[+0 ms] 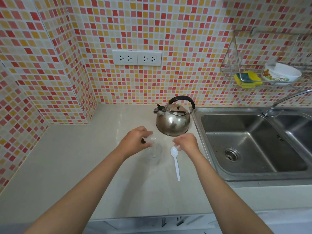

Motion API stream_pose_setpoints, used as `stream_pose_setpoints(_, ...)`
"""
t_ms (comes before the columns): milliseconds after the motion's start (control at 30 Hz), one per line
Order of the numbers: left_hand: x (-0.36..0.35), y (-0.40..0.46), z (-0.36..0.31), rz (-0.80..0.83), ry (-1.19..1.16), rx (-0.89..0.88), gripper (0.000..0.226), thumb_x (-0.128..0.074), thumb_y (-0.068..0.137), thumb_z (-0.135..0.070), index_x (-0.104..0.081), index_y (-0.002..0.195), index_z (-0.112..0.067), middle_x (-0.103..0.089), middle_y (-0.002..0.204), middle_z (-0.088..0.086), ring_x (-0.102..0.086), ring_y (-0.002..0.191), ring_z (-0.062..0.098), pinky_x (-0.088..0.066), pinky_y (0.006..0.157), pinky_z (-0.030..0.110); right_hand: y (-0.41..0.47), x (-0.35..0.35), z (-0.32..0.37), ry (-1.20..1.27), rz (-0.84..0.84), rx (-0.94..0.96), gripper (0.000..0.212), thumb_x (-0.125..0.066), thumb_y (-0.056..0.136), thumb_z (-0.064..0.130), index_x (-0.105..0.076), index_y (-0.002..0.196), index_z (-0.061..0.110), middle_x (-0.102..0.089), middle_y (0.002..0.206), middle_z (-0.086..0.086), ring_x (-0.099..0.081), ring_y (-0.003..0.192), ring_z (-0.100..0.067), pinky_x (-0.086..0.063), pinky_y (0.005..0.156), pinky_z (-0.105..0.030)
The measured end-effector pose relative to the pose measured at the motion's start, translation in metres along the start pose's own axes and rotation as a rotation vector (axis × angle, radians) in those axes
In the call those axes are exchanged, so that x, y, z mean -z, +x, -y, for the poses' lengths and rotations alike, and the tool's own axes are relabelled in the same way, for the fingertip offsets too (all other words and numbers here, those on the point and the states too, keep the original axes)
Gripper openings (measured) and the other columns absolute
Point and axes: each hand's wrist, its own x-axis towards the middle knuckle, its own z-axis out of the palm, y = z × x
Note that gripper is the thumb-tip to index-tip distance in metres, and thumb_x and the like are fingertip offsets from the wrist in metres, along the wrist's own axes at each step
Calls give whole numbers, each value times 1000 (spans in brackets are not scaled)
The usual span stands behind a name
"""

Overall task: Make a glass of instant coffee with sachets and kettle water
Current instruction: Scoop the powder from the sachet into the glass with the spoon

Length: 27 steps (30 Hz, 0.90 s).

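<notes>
Right, left hand point(137, 138) is pinched on a small clear crinkly sachet point(148, 139) held just above the mouth of the clear drinking glass point(154, 155); there's a dark patch at the fingers' end of it, likely coffee granules, though it's blurred. Right hand point(186, 142) hovers loosely with fingers half-curled and nothing in it, just above the bowl of the white plastic spoon point(175, 162), which lies flat on the pale glossy counter point(70, 166) beside the glass

Handling notes, my read:
- sachet: near weightless, limp film, slippery; a two-finger pinch at the sealed end works, tip the open end low into the glass so granules don't scatter
- glass: rigid, fragile and smooth, and it looks thin-walled. Seems empty, so it's light and easy to knock while fiddling above it. Best steadied around the lower wall; once hot water is in, the wall will be hot, so hold near the rim or leave it standing
- rounded steel whistling kettle point(173, 119): stands behind the glass near the steel sink point(253, 144). Heavy if full, and the body is bare metal, so take it only by the black arched handle point(182, 98). Spout points left toward the glass side; water level can't be seen
- spoon: light and somewhat flexy, pick it up mid-handle

Stage: granules going in, water and stirring not yet done
</notes>
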Motion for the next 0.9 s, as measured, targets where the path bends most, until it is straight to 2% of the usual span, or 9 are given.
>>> stream_pose_setpoints(100,-2,-6,6,48,54,23,48,-72,82,-32,-63,127,-20,-63,107,-1,-63,82,14,-54,82,32,-1,-13,-38,-259,-22,-78,24,-74,71,28,-58,65,12,-65,68,-4,-63,62,-26,-44,57,-25)
stream_pose_setpoints(200,-5,-13,11,56,71,25,44,-70,83,-32,-65,125,-18,-65,106,0,-64,88,18,-53,82,32,-6,-27,-69,-413,-14,-104,32,-75,71,36,-52,68,14,-55,65,2,-55,58,-20,-33,47,-22)
stream_pose_setpoints(300,-6,-16,12,54,67,37,45,-70,82,-32,-65,124,-19,-65,107,-1,-64,86,16,-53,80,29,-8,-39,-84,-423,-12,-141,29,-74,73,34,-53,73,15,-57,67,3,-59,62,-21,-32,46,-22)
stream_pose_setpoints(433,-6,-17,12,67,79,35,44,-69,82,-34,-65,124,-20,-64,108,0,-63,86,16,-53,80,30,-5,-43,-88,-409,-16,-179,20,-69,77,22,-64,92,9,-69,93,-6,-68,84,-27,-45,60,-26)
stream_pose_setpoints(567,-5,-17,10,68,71,31,44,-68,82,-34,-64,124,-21,-63,109,-2,-64,84,15,-54,80,31,-5,-32,-85,-275,-34,-187,7,-66,76,13,-65,79,7,-70,84,-12,-69,78,-31,-51,61,-30)
stream_pose_setpoints(667,-2,-15,10,73,75,22,45,-68,83,-34,-64,126,-20,-63,110,-2,-63,86,15,-54,81,32,-2,-20,-79,68,-54,-136,19,-55,78,-5,-53,65,9,-65,70,-18,-64,52,-27,-54,55,-34)
stream_pose_setpoints(767,3,-10,8,67,86,2,46,-68,83,-34,-63,126,-21,-63,111,-3,-62,86,15,-54,80,30,-3,2,-64,178,-48,67,18,-51,80,-8,-63,80,6,-62,59,-11,-51,34,-9,-42,43,-18)
stream_pose_setpoints(867,11,-3,6,60,117,-28,47,-68,83,-35,-63,127,-20,-63,111,-4,-62,83,13,-53,77,28,-12,20,-43,139,-49,271,22,-60,82,-1,-74,95,8,-62,55,7,-48,40,-1,-40,49,-19)
stream_pose_setpoints(900,13,-1,5,60,128,-41,47,-69,83,-35,-63,127,-20,-63,111,-4,-63,82,13,-53,76,28,-15,23,-37,132,-40,324,20,-64,82,3,-75,97,11,-62,51,14,-50,42,2,-39,50,-14)
